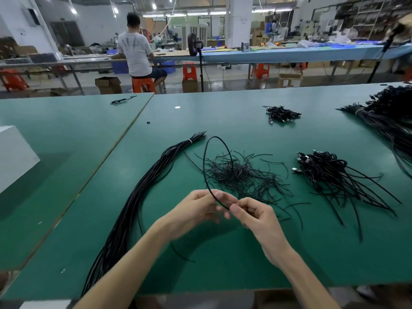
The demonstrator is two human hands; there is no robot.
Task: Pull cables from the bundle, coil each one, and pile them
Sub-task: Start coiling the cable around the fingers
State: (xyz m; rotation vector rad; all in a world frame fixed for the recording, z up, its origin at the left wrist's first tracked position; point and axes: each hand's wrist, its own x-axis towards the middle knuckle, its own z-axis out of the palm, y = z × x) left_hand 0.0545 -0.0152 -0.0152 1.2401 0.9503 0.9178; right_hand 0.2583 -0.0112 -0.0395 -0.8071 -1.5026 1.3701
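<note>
The left hand (200, 206) and right hand (256, 217) pinch one cable (204, 161) looping toward 12 o'clock; left fingertips (219, 216) blur; bundle (142, 197) vanishes off-table at 7 o'clock.

1. A single black cable (204, 161) is held up in a tall loop above the green counter (223, 253). It is pinched between the left hand (200, 206) and the right hand (256, 216), which are kept close together.
2. A long tied bundle (142, 192) is laid diagonally on the counter, left of the hands.
3. A tangle of short ties (240, 175) is seen behind the loop.
4. A pile of coiled cables (321, 166) is set to the right, and a smaller pile (281, 114) farther back.
</note>
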